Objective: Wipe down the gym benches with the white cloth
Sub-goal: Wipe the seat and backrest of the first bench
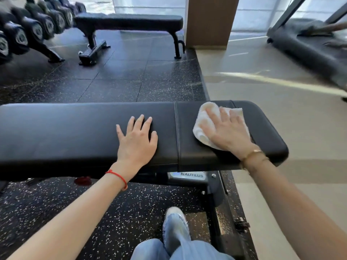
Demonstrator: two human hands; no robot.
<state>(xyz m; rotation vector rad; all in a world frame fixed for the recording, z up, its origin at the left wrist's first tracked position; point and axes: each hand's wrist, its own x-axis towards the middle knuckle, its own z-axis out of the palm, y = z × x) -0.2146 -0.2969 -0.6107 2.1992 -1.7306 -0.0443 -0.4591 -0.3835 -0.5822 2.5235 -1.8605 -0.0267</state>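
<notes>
Two hands lay on the near bench [75, 132] across the middle of the frame. The right hand [228, 131] pressed flat, fingers straight, on the white cloth [201, 119] at the pad's right end; the left hand [138, 140] rested open on bare vinyl, bracing. Wiping of this bench seemed under way. Next would likely be sweeping the cloth leftward, then the far bench [131, 20] at upper centre.

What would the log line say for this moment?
step: wiping near bench | right hand: flat on cloth, short pad | left hand: flat on long pad | far bench: untouched
</notes>
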